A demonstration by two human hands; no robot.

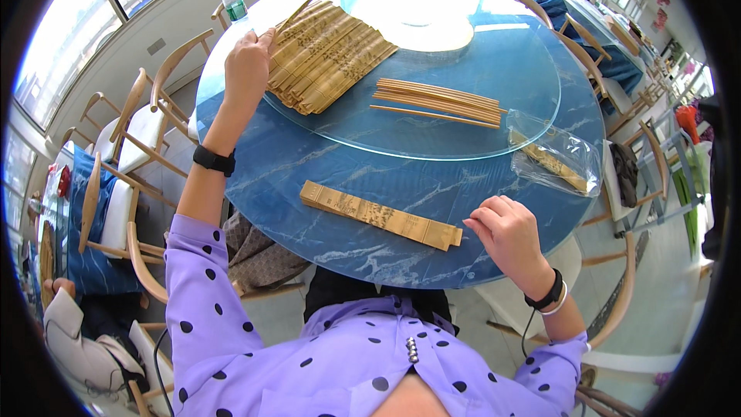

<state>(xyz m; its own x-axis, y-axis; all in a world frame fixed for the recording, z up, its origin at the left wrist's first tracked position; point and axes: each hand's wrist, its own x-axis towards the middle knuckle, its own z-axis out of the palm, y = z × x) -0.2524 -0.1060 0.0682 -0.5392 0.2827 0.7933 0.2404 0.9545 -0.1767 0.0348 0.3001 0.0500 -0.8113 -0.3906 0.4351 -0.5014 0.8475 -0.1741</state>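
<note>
At the far left of the table, my left hand (251, 52) pinches the lower end of a narrow brown paper sleeve (305, 5), seen nearly edge-on. It is beside a wide spread of overlapping printed brown paper sleeves (332, 54) on the glass turntable. My right hand (505, 230) is closed, fingers curled together, with nothing visible in them. Its fingertips are just right of a short stack of the same sleeves (378, 215) lying near the table's front edge. Farther back, a bundle of thin wooden chopsticks (440, 100) rests on the turntable.
A clear plastic bag (559, 156) with a sleeve inside lies at the right. The round blue marbled table (278, 162) carries a glass turntable (355, 141). A water bottle (233, 0) stands at the far left edge. Wooden chairs (147, 127) surround the table; another person's sleeve (73, 316) shows lower left.
</note>
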